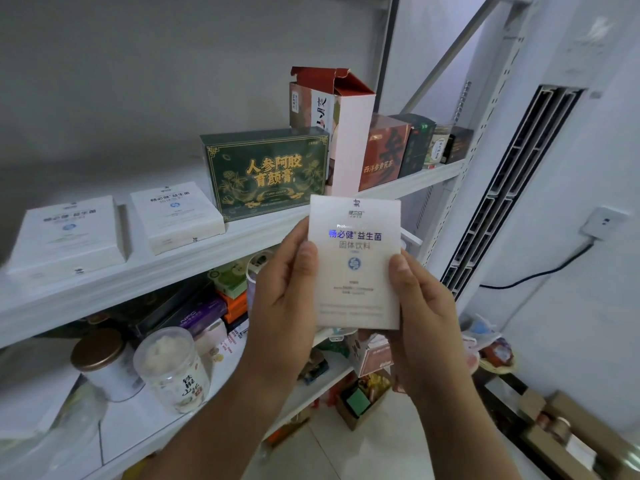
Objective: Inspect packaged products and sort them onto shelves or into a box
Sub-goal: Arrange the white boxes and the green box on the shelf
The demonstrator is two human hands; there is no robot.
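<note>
Two hands hold one white box [355, 265] upright in the air, in front of the upper shelf [138, 282] edge, with its printed face toward the camera. The left hand [284, 299] grasps the box's left edge, thumb on the front and fingers [300, 235] curled round the side. The right hand [422, 306] grasps the right edge, thumb pressed on the front, its other fingers hidden behind. The box touches neither shelf.

On the upper shelf two flat boxes [67, 233] of the same white print lie near each other at the left. Just right of them a green box [266, 174] stands upright. Beyond it are a tall box [349, 133] with its red top flap open, a red box [381, 154] and several dark ones in a row.

On the lower shelf [138, 438] a tin [104, 362] with a brown lid stands just beside a clear jar [173, 368], and a purple box [201, 315] lies behind them. A cardboard box [360, 403] of goods sits on the floor [381, 452].
</note>
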